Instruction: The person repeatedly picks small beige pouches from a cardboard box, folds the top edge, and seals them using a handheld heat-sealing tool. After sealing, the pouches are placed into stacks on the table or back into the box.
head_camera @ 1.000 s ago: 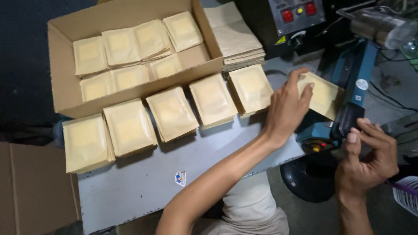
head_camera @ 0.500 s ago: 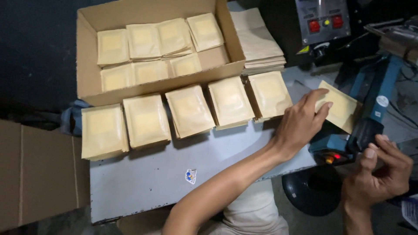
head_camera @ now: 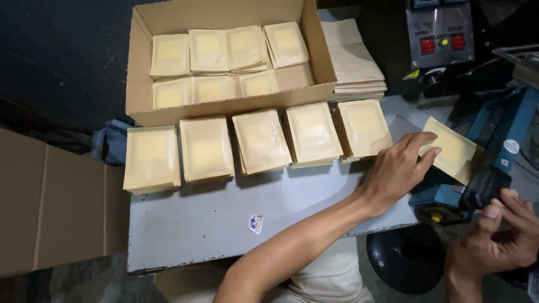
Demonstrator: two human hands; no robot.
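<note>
1. One view only, worn on the head, and it looks steeply down from above onto the grey surface [head_camera: 224, 213].
2. It faces forward over the near edge; the open cardboard box [head_camera: 140, 101] sits toward the top of frame, farther off.
3. It sits close: the person's own left hand [head_camera: 396, 171] and right hand [head_camera: 497, 241] fill the lower right, within arm's reach.
4. The blue machine [head_camera: 505, 140] is cut by the right edge.
5. With a single camera, no second view shares the scene.
</note>
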